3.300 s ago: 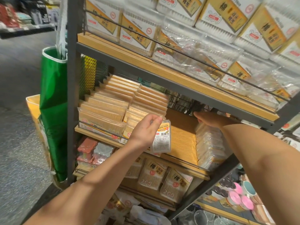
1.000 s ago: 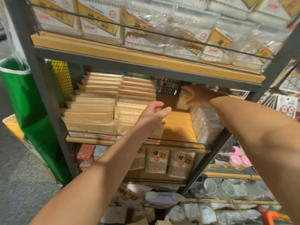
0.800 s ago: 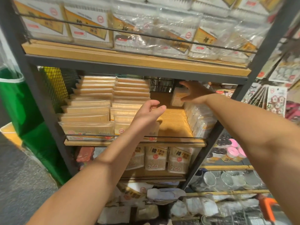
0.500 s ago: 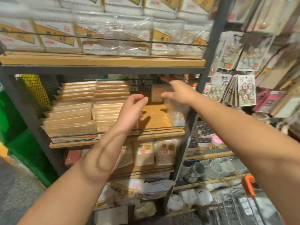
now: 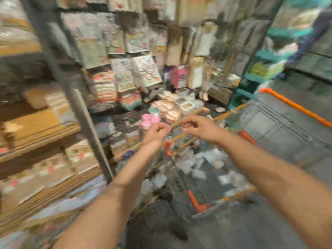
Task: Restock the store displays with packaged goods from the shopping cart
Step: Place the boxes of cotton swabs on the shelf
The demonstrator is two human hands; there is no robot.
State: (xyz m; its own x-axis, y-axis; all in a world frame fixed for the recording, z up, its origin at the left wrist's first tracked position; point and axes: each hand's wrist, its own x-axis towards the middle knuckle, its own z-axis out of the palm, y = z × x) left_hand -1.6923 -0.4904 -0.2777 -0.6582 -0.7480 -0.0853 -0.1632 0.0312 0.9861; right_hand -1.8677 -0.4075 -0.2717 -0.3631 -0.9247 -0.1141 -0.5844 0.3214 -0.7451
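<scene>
Frame blurred. Both hands, left point(image 5: 156, 131) and right point(image 5: 199, 126), loosely curled, apparently empty, above cart point(image 5: 203, 164). Judgement: reach down toward 6 o'clock, grip one packet point(image 5: 198, 174) squarely.

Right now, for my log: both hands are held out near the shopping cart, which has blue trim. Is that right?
No: the head view shows the shopping cart has orange trim. The left hand and right hand are held out near it.
</scene>
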